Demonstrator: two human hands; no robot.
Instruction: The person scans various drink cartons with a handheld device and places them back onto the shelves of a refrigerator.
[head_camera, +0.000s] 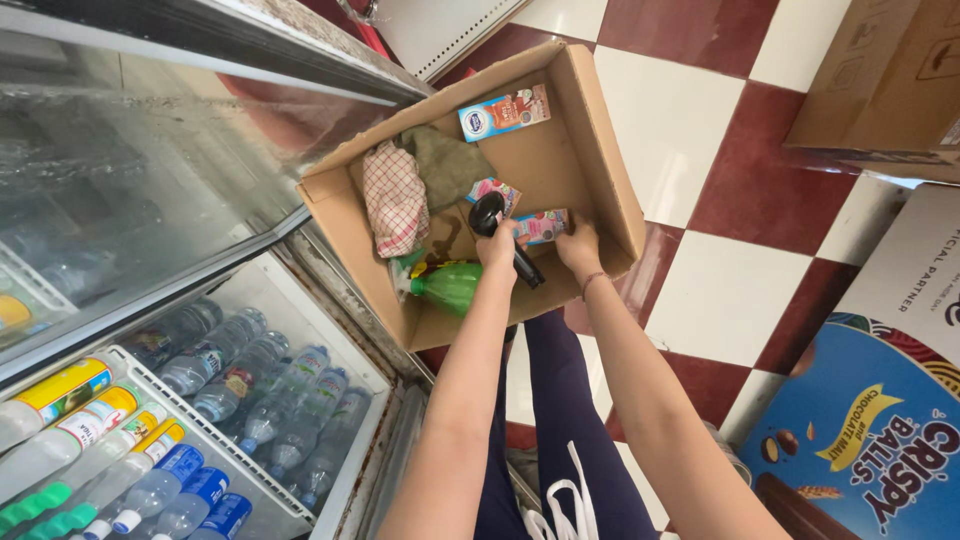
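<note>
1. Checkered red-and-white floor (690, 130); open cardboard box (600, 130) beside a drinks chiller (200, 400).
2. Left hand (498, 246) clenched on a black bottle (500, 230) inside the box.
3. Right hand (580, 248) grasps a small pink carton (542, 226).
4. Nearby: green bottle (450, 287), checked cloth (395, 200).

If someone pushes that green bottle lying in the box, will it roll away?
Probably a little. The green bottle lies on its side and is round, so it likely rolls easily. The cardboard box wall beside it should stop it soon. It looks like plastic, so it probably won't break.
</note>
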